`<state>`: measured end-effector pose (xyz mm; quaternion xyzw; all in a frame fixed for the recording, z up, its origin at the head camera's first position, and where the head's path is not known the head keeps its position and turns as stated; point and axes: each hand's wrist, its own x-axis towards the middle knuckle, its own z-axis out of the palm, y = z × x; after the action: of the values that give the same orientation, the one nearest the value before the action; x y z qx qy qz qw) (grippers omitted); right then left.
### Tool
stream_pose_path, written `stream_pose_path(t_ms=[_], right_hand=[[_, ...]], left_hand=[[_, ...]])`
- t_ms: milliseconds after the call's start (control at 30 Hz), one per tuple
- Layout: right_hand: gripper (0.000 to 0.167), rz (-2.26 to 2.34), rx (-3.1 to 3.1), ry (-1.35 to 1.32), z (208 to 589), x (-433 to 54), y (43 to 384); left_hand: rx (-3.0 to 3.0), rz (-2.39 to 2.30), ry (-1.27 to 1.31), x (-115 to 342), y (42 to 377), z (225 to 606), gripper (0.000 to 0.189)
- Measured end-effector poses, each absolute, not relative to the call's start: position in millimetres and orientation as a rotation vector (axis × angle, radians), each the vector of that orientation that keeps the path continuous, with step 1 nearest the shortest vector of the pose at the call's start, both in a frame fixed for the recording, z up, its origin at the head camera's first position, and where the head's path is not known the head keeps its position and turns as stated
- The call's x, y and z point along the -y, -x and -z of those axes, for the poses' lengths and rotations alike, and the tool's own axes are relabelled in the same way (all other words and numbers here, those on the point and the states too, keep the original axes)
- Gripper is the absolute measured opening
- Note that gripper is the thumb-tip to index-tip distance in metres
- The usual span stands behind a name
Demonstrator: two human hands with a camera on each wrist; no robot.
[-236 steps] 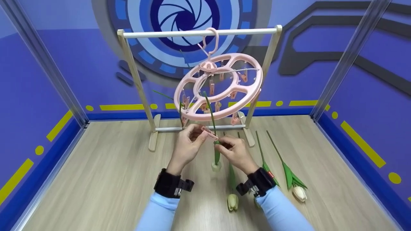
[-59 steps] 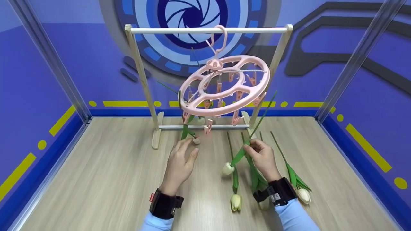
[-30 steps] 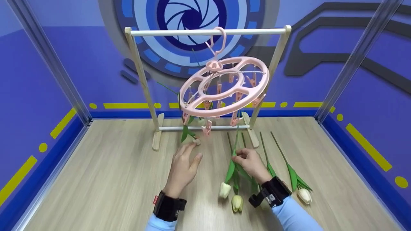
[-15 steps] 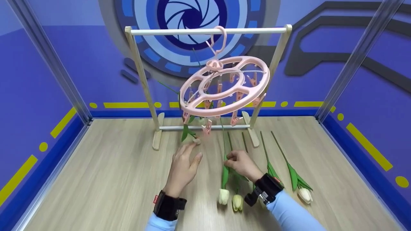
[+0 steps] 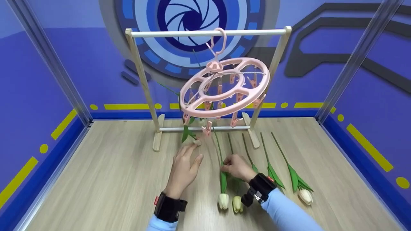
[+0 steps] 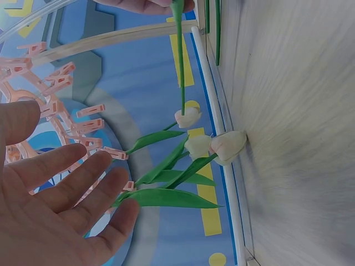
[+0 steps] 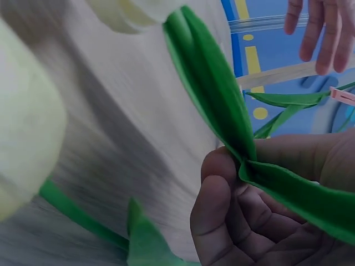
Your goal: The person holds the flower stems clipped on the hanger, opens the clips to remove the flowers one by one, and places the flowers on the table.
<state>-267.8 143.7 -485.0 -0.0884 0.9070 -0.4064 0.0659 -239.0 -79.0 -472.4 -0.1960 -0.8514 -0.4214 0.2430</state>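
Observation:
My right hand (image 5: 237,166) pinches an artificial white tulip (image 5: 223,201) by the stem and leaves, low over the table, its bloom toward me. In the right wrist view, thumb and fingertips close on the green leaves (image 7: 211,83). The left hand (image 5: 183,170) holds nothing; its fingers are spread and relaxed below a pink round clip hanger (image 5: 218,113). Beyond its fingertips, in the left wrist view, white tulips (image 6: 227,147) hang blooms down from pink clothespins (image 6: 115,153). Other clothespins on the hanger hold nothing.
The hanger hooks over the white bar (image 5: 179,33) of a wooden rack standing on the table (image 5: 112,179). Right of the held tulip lie a yellowish tulip (image 5: 238,204), a white tulip (image 5: 305,196) and more stems with leaves (image 5: 274,176). Blue-purple walls surround the table.
Earlier both hands worked with a clothespin and tulip at the hanger. Since then, my right hand has carried the tulip right, then lowered it left beside the yellowish one. The left hand let go of the clothespin.

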Motion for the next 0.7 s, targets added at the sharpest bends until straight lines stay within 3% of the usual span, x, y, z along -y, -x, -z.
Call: stream_pose_path(t_ms=[267,433,600,700], right_hand=[[0.007,1.152,-2.766,0.281,492.4,-136.8,271.8],[0.034,1.082,-2.765,0.306,495.6,-133.9,273.7],[0.012,0.985,-2.776,0.247,495.4,-130.7,275.9],[0.01,0.938,-2.769,0.217,495.1,-129.1,278.2]], left_hand=[[2.323,1.157,0.543,78.8,238.9,471.8,0.041],[2.341,1.157,0.539,78.1,238.2,472.3,0.041],[2.337,1.13,0.54,77.6,238.6,473.3,0.039],[2.342,1.131,0.537,77.7,238.7,474.0,0.039]])
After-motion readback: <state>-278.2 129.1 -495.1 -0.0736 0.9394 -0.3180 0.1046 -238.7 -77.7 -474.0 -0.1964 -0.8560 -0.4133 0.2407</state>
